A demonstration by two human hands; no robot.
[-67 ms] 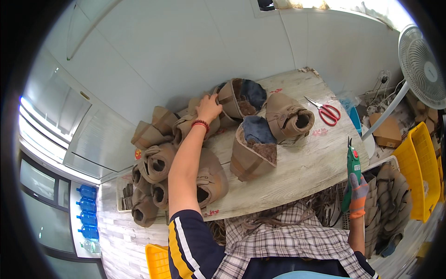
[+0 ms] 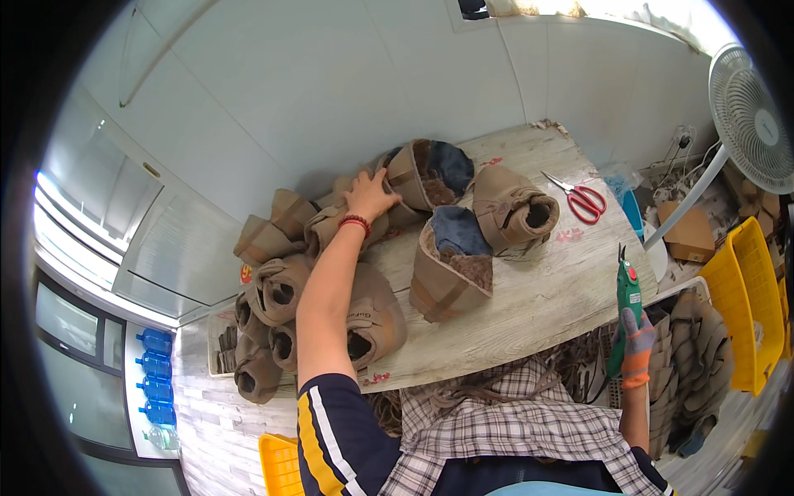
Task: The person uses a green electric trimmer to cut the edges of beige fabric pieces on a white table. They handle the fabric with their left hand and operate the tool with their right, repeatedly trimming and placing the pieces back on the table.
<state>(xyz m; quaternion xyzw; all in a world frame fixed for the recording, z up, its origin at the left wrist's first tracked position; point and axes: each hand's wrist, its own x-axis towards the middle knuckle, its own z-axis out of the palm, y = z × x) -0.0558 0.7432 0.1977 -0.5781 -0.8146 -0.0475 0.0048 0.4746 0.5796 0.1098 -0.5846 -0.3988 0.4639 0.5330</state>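
My bare left hand (image 2: 370, 197) reaches across the far side of the table with its fingers spread. It lies over a brown shoe upper (image 2: 325, 227) in the pile, close beside another upper (image 2: 407, 175) with a dark blue and fuzzy brown lining. My right hand (image 2: 638, 337), in a grey and orange glove, grips green electric scissors (image 2: 630, 289) upright past the table's right edge, blades pointing up. Two more uppers, one lined in blue (image 2: 451, 281) and one with a round opening (image 2: 514, 207), sit mid-table. Several others (image 2: 283, 289) are heaped on the left.
Red-handled scissors (image 2: 585, 203) lie on the wooden table (image 2: 529, 306) at the right. Beyond stand a white fan (image 2: 754, 124) and a yellow crate (image 2: 748, 306). A basket of brown pieces (image 2: 691, 355) is right of my glove. Blue water bottles (image 2: 155, 365) line the left.
The fingers of my left hand have spread wider, and the hand has shifted slightly, away from the blue-lined upper at the back. My right hand has not moved.
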